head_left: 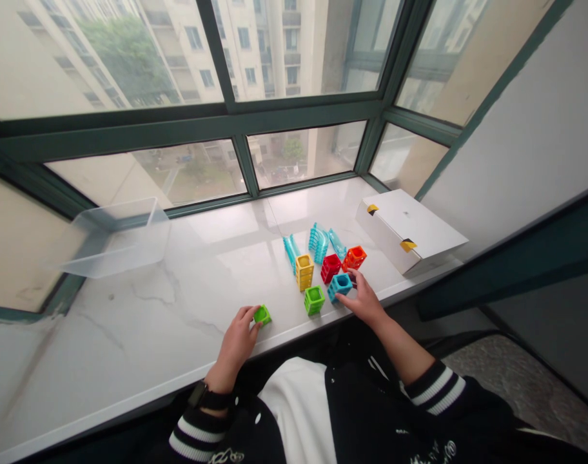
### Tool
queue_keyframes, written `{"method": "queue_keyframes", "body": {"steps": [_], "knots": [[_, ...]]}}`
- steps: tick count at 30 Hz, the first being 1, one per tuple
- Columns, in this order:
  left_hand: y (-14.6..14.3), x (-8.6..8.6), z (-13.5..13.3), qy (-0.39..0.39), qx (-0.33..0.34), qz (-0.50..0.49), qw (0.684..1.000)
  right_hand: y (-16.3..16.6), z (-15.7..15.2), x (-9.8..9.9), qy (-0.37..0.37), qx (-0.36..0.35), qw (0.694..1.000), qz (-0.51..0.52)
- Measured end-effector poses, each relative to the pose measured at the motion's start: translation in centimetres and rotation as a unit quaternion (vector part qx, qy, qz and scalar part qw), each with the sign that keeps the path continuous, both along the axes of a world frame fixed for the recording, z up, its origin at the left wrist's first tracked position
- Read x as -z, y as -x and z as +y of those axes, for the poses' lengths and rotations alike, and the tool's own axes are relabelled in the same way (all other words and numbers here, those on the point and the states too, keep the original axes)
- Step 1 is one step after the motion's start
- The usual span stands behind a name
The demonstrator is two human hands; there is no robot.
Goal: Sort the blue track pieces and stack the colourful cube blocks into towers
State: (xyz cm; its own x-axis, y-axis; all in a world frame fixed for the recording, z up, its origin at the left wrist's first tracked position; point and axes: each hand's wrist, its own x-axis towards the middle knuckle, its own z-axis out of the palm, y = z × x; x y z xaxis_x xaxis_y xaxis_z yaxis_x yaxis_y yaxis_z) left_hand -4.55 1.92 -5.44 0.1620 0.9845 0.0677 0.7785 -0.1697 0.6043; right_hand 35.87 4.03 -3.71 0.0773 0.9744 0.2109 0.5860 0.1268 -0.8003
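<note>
My left hand [240, 332] is closed on a small green block [263, 315] on the white sill, thumb and fingers at its left side. Over to the right, my right hand [363, 298] grips a blue hollow block [340, 287] between thumb and fingers. A second green block [314, 300] stands between the hands. Behind it rises a yellow block stack [304, 272]. A red block [331, 268] and an orange block [354, 258] stand just beyond the blue one. Clear turquoise track pieces [318, 242] lie behind the blocks, one of them curved.
A clear plastic bin [120, 241] sits at the left by the window. At the right is a white box [414, 225] with yellow-and-black tabs. The marble-patterned sill [168, 322] ends in a front edge close to my body. Green window frames [192, 129] border the back.
</note>
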Motion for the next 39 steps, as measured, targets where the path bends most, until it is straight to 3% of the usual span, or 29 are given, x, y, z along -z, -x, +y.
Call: {"method": "queue_keyframes", "body": {"steps": [3, 8, 22, 39], "knots": [[0.1, 0.1, 0.0, 0.007, 0.004, -0.004, 1.000, 0.8, 0.0, 1.7, 0.015, 0.039, 0.999, 0.007], [0.0, -0.1, 0.0, 0.022, 0.002, -0.013, 1.000, 1.4, 0.4, 3.0, 0.006, 0.041, 0.999, -0.008], [0.1, 0.1, 0.0, 0.020, 0.001, -0.020, 1.000, 0.6, 0.7, 3.2, 0.014, -0.022, 1.000, 0.007], [0.1, 0.2, 0.0, 0.010, 0.001, -0.024, 1.000, 0.4, 0.5, 3.4, 0.009, -0.009, 1.000, -0.002]]}}
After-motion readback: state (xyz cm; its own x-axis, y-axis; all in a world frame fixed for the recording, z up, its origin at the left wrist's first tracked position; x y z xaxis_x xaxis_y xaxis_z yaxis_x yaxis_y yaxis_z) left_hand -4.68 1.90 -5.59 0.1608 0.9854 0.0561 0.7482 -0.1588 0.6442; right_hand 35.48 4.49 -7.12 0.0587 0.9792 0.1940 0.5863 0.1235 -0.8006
